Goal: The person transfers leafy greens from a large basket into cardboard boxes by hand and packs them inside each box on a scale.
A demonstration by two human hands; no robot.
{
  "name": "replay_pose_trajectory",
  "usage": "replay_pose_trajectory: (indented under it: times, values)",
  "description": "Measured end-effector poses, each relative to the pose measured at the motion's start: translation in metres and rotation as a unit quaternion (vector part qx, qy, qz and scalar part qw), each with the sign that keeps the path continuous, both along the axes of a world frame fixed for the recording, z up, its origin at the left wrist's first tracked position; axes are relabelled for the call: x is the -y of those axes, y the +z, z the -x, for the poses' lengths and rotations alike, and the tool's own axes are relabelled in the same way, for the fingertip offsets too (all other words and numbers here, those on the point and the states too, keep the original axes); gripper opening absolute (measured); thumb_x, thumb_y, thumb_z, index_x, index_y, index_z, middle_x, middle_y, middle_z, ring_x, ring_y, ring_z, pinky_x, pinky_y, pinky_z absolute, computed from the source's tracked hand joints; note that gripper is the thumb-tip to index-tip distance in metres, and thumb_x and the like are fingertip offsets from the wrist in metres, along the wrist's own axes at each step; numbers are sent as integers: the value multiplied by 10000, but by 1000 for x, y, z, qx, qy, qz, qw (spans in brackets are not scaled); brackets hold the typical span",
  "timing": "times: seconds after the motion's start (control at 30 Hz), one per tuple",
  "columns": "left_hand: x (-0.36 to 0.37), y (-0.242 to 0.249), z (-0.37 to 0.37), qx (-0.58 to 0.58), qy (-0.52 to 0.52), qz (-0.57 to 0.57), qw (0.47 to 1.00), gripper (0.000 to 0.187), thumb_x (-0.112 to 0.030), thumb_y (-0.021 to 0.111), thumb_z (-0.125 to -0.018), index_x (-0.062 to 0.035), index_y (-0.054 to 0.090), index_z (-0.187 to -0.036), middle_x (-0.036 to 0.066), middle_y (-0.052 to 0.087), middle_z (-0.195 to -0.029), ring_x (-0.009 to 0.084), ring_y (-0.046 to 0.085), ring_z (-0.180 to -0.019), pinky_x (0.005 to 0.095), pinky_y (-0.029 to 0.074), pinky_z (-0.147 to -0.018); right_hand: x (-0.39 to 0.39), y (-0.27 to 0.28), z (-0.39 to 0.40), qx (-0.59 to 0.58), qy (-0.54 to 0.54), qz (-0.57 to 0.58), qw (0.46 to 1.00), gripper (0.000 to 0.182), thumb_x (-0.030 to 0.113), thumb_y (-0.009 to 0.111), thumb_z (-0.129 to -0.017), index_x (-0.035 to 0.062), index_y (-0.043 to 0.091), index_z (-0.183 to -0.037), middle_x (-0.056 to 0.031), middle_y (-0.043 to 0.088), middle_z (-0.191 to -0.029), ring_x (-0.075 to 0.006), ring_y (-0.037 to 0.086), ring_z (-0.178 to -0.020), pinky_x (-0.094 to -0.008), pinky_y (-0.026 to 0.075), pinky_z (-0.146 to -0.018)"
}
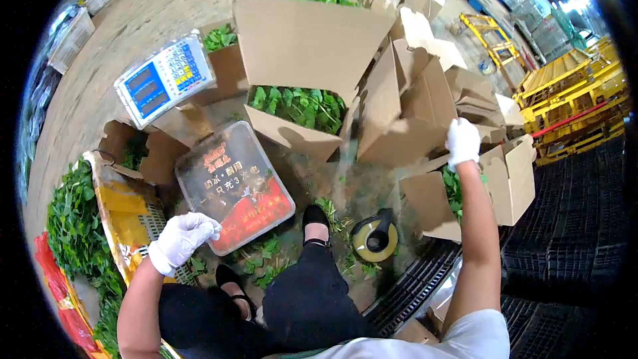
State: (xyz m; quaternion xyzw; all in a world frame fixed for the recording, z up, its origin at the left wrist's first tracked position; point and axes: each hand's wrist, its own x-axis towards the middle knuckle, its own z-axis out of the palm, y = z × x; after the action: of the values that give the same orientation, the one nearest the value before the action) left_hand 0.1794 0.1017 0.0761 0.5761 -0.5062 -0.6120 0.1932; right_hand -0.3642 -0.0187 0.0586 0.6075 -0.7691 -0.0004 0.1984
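My left hand (181, 242) curls by the scale platform (229, 176), my right hand (463, 141) by the leafy-greens carton (512, 183), grips unclear; my forearm (480, 233) could snag its flap (425, 201)

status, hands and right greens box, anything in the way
Left hand by scale plate edge. Right hand by right greens box. Tape roll on floor between.

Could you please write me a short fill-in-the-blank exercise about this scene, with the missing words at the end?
The left hand and right hand both wear ____ gloves.
The square, flat, printed platform is black and ____.
The round roll of yellowish tape lies to the ____ of the black shoes.
The leafy bunches in brown cardboard boxes are ____.

Missing words: white; red; right; green.
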Motion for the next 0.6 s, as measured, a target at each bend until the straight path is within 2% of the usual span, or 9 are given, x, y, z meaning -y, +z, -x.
replay_pose_trajectory:
  times: [0.03, 0.13, 0.17, 0.2, 0.27, 0.37, 0.47, 0.57, 0.6]
  values:
    - [5, 5, -2, -2, 6, 18, 1000, 138, -91, 518, -855, 7, 610, -889, 38, 618, -759, 93, 576, -709, 231, 471, -659, -12, 22, -6, 57, -6, 35, 998, 195, 121, 476, -812, 8, 628, -767, -164, 632, -784, -335, 615, -745, -391, 493, -664]
    - [-11, 22, -4, 34, 93, 2, 995, 181, -106, 489, -849, -59, 596, -711, -8, 576, -611, 41, 497, -483, 177, 368, -413, -68, 59, 12, 36, 122, 78, 989, 140, 117, 545, -802, 6, 599, -867, -160, 618, -794, -321, 599, -687, -357, 483, -631]
    - [-12, 32, -10, 50, 97, 25, 994, 211, -149, 481, -855, -57, 591, -700, -3, 573, -607, 46, 477, -455, 187, 364, -409, -91, 83, 4, 24, 193, 123, 973, 160, 68, 606, -759, 14, 577, -906, -143, 606, -778, -305, 588, -637, -350, 483, -616]
    - [-15, 29, -15, 16, 139, 67, 988, 224, -172, 480, -855, -54, 582, -694, -4, 570, -600, 50, 442, -422, 198, 354, -401, -110, 92, 13, 125, 157, 142, 969, 159, 82, 586, -794, 6, 581, -934, -155, 610, -795, -294, 591, -643, -336, 481, -621]
    - [-24, 39, -23, 12, 184, 98, 978, 283, -242, 484, -873, -62, 563, -670, 5, 576, -603, 60, 411, -407, 221, 336, -393, -144, 126, 6, 156, 171, 156, 960, 176, 111, 547, -850, -11, 585, -971, -167, 621, -829, -257, 599, -665, -312, 477, -635]
    - [-38, 55, -34, 72, 241, 122, 960, 390, -352, 466, -888, -64, 553, -639, 8, 555, -554, 63, 414, -416, 233, 333, -409, -174, 179, -4, 27, 214, 174, 961, 194, 113, 523, -868, -33, 598, -971, -179, 639, -841, -238, 625, -721, -301, 493, -656]
    - [-57, 59, -46, 37, 263, 170, 949, 538, -483, 390, -888, -64, 571, -602, -7, 491, -474, 66, 360, -383, 218, 273, -387, -192, 212, -21, 214, 206, 173, 939, 237, 136, 477, -903, -51, 574, -1011, -128, 628, -912, -173, 599, -749, -295, 497, -662]
    - [-70, 59, -60, -79, 276, 174, 942, 521, -450, 319, -917, -36, 611, -792, -29, 466, -497, 61, 395, -441, 194, 304, -436, -185, 232, -49, 208, 293, 184, 915, 221, 87, 465, -901, -50, 562, -1045, -110, 614, -914, -155, 573, -762, -272, 484, -667]
    - [-72, 61, -64, -170, 280, 135, 935, 500, -445, 317, -917, -34, 602, -908, -16, 523, -598, 62, 423, -475, 187, 311, -431, -179, 226, -56, 312, 305, 174, 883, 221, 64, 463, -900, -66, 539, -1061, -85, 615, -912, -154, 560, -794, -266, 453, -724]
